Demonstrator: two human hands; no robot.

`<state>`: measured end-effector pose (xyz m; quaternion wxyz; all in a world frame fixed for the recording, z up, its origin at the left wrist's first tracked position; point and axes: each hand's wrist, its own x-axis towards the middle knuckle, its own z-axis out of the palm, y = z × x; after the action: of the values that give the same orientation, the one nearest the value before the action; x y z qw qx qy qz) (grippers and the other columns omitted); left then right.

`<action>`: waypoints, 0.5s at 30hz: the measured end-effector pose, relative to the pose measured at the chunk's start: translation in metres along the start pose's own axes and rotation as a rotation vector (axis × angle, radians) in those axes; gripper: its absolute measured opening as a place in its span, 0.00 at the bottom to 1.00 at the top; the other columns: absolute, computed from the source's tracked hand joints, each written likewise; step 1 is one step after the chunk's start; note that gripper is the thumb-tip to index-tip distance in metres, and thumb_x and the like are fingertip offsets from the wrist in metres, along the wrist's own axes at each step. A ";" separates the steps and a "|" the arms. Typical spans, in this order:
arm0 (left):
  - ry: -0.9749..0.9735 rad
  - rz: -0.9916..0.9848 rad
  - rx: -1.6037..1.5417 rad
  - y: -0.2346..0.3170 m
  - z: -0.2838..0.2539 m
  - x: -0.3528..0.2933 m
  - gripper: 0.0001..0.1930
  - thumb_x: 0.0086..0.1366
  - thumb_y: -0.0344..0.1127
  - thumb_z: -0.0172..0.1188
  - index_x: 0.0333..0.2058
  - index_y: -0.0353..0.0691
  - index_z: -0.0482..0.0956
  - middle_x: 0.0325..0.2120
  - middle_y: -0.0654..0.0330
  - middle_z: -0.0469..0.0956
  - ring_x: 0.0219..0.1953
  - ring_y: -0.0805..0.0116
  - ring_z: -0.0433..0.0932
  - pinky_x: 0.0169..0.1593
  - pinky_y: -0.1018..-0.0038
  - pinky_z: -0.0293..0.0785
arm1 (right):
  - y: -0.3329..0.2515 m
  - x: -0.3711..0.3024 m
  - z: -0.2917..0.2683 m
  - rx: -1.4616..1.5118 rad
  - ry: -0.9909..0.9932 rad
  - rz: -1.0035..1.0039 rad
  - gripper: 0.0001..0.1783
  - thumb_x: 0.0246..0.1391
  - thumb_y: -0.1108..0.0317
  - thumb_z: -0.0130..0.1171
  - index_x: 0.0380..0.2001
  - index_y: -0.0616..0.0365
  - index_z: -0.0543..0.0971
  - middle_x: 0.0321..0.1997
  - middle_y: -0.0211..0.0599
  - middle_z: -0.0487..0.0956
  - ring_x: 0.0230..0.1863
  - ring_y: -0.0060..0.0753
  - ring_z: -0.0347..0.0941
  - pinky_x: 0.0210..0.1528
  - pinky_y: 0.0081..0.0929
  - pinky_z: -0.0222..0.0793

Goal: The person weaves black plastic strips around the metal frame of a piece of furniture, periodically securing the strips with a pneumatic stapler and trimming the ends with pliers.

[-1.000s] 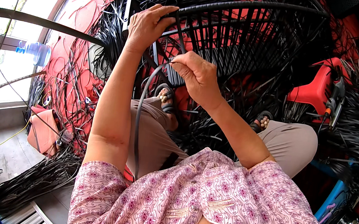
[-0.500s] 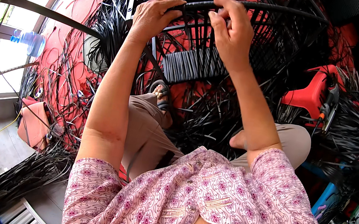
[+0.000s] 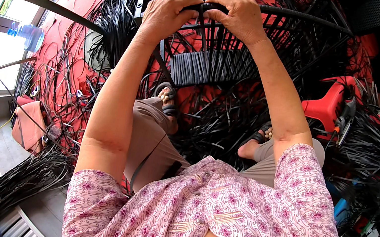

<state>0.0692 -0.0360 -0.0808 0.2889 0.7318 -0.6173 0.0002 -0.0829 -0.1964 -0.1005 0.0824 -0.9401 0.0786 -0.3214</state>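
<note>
A black furniture frame with open strip weaving stands in front of me, its curved black rail along the top. My left hand is closed on the rail, fingers over it and thumb beneath. Close beside it, my right hand pinches the rail where a black strip crosses it; the fingers hide the exact hold. More strips run down from the rail in a loose grid. Below them is a densely woven grey-black panel.
Loose black strips lie thickly over the red floor covering. At the right are a red plastic stool and a hand tool. A salmon-coloured bag and blue water bottle are at the left, near the glass door.
My right hand has moved left and closed on the rail beside my left hand; its fingers were raised before. My right foot has shifted, and its sandal now shows.
</note>
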 end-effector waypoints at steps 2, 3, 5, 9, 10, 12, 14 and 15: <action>-0.007 -0.005 -0.005 0.001 0.000 0.000 0.17 0.60 0.39 0.62 0.48 0.46 0.81 0.35 0.59 0.80 0.38 0.55 0.81 0.42 0.65 0.75 | -0.001 0.000 -0.001 -0.003 -0.003 0.012 0.19 0.50 0.44 0.62 0.40 0.42 0.85 0.37 0.25 0.84 0.41 0.29 0.78 0.46 0.34 0.65; -0.006 -0.001 -0.004 0.001 0.000 0.000 0.17 0.60 0.39 0.62 0.48 0.46 0.81 0.35 0.59 0.80 0.38 0.55 0.81 0.42 0.65 0.75 | 0.001 -0.001 0.000 0.006 0.005 0.002 0.19 0.51 0.44 0.62 0.40 0.42 0.85 0.37 0.25 0.84 0.42 0.29 0.78 0.46 0.34 0.65; -0.002 0.000 0.002 0.002 0.000 0.000 0.17 0.60 0.40 0.62 0.48 0.46 0.81 0.35 0.60 0.80 0.38 0.55 0.81 0.42 0.65 0.75 | 0.004 -0.002 0.002 0.025 0.021 -0.019 0.19 0.51 0.45 0.63 0.39 0.43 0.85 0.37 0.26 0.84 0.42 0.29 0.78 0.47 0.34 0.65; 0.008 -0.005 -0.007 0.003 0.001 -0.002 0.17 0.60 0.40 0.62 0.48 0.46 0.81 0.35 0.60 0.80 0.38 0.56 0.81 0.42 0.66 0.75 | 0.005 -0.004 0.004 0.072 0.038 -0.035 0.18 0.52 0.47 0.63 0.40 0.44 0.84 0.39 0.27 0.84 0.43 0.30 0.78 0.47 0.34 0.64; 0.009 -0.003 -0.018 0.004 0.000 -0.003 0.17 0.60 0.40 0.62 0.48 0.46 0.81 0.35 0.60 0.80 0.38 0.56 0.81 0.42 0.66 0.75 | 0.006 -0.004 0.004 0.075 0.042 -0.043 0.18 0.52 0.47 0.63 0.41 0.44 0.84 0.40 0.27 0.84 0.44 0.30 0.78 0.47 0.34 0.64; 0.004 -0.004 0.006 0.004 0.000 -0.003 0.17 0.60 0.40 0.62 0.48 0.46 0.81 0.35 0.60 0.80 0.37 0.56 0.81 0.41 0.66 0.75 | 0.006 -0.004 0.002 0.086 0.033 -0.045 0.18 0.53 0.48 0.62 0.42 0.45 0.84 0.40 0.27 0.84 0.45 0.30 0.78 0.47 0.34 0.64; 0.009 0.000 0.012 0.002 0.000 -0.004 0.17 0.60 0.39 0.62 0.48 0.46 0.81 0.34 0.60 0.80 0.37 0.56 0.81 0.41 0.67 0.75 | 0.004 -0.005 0.000 0.100 0.010 -0.033 0.18 0.53 0.49 0.62 0.43 0.45 0.83 0.41 0.27 0.84 0.45 0.30 0.78 0.47 0.34 0.64; 0.018 0.005 0.006 0.002 0.001 -0.004 0.17 0.60 0.39 0.62 0.48 0.46 0.82 0.34 0.60 0.80 0.37 0.56 0.81 0.41 0.67 0.75 | 0.004 -0.005 -0.002 0.106 -0.013 -0.031 0.18 0.53 0.50 0.63 0.44 0.45 0.83 0.41 0.27 0.83 0.46 0.31 0.78 0.49 0.34 0.64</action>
<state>0.0663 -0.0334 -0.0824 0.2922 0.7310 -0.6165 0.0091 -0.0882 -0.1994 -0.1026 0.1274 -0.9376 0.0465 -0.3201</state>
